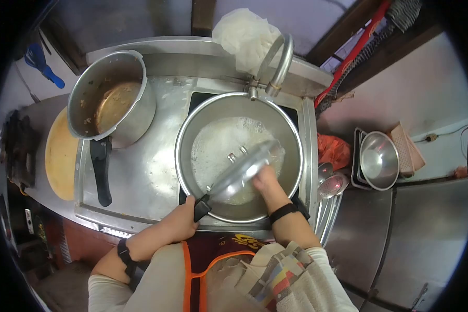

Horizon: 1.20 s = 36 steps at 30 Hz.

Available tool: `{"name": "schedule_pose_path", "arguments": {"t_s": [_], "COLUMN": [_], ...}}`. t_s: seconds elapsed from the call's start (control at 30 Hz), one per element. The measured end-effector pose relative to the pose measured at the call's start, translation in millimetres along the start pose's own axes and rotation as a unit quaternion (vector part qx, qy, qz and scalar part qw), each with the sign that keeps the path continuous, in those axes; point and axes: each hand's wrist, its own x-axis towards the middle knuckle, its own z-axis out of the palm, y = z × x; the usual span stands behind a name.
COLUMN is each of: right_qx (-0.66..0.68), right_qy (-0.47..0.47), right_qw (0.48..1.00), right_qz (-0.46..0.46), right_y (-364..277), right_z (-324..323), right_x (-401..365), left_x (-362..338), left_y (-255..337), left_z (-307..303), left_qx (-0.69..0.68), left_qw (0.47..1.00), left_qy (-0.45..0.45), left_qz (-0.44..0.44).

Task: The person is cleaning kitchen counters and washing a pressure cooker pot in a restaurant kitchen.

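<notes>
My left hand (183, 217) is closed around the black handle of a metal pressure cooker lid (243, 174). The lid is tilted on edge over a large round steel pot (180, 151), which stands in the sink area and contains cloudy, foamy water (208, 140). Small metal fittings project from the lid's far face. At the lid's near side is my right hand (265, 179), its wrist bent toward the metal. The lid and the angle hide its fingers, so whether they hold anything does not show.
A pressure cooker pot (143, 112) with brown residue inside sits on the steel drainboard (161, 182), its black handle toward me. A curved faucet (283, 65) rises behind the big pot, beside a pale crumpled cloth (244, 34). Steel bowls (379, 161) stand at right.
</notes>
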Motion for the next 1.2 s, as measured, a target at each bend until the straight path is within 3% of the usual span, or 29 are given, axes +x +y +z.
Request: {"name": "schedule_pose_path", "arguments": {"t_s": [0.17, 0.33, 0.47, 0.57, 0.7, 0.77, 0.87, 0.97, 1.03, 1.13, 1.2], "right_qx": [0.053, -0.007, -0.101, -0.214, -0.395, -0.406, -0.486, -0.660, -0.680, -0.573, -0.463], "right_qy": [-0.031, -0.062, -0.093, -0.135, -0.238, -0.274, -0.237, -0.131, -0.024, 0.091, 0.046], "right_qw": [0.998, 0.996, 0.981, 0.943, 0.823, 0.823, 0.808, 0.730, 0.701, 0.747, 0.813], "right_qz": [-0.013, -0.063, -0.134, -0.217, -0.332, -0.288, -0.234, -0.119, -0.212, -0.326, -0.351], "right_y": [-15.9, -23.5, -34.1, -40.1, -38.3, -40.6, -7.9, -39.5, -32.7, -52.8, -69.1], "right_z": [-8.8, -6.6, -3.7, 1.2, 19.9, 42.2, 48.0, 32.2, 7.7, -1.0, 8.8], "right_x": [-8.4, -25.0, -46.4, -69.5, -96.9, -104.5, -87.1, -82.0, -66.9, -73.3, -83.8], "left_x": [-7.9, -9.6, -10.3, -6.8, -1.1, 1.0, 5.3, -1.5, -3.2, -3.9, -3.4], "left_y": [-14.0, -25.4, -28.6, -35.0, -39.9, -39.3, -33.9, -24.6, -25.1, -33.1, -37.6], "left_z": [-1.3, 1.2, 1.6, 5.8, 8.5, 8.1, 8.3, -0.9, -4.2, -0.4, 2.3], "left_qx": [0.111, 0.147, 0.133, 0.109, 0.035, -0.009, -0.046, -0.061, -0.083, -0.114, -0.132], "left_qw": [0.989, 0.978, 0.980, 0.983, 0.991, 0.994, 0.997, 0.997, 0.996, 0.991, 0.989], "left_qy": [0.077, 0.134, 0.127, 0.116, 0.082, 0.059, 0.028, 0.008, 0.006, 0.014, 0.013], "left_qz": [0.053, 0.068, 0.074, 0.086, 0.103, 0.096, 0.052, 0.045, 0.043, 0.061, 0.060]}}
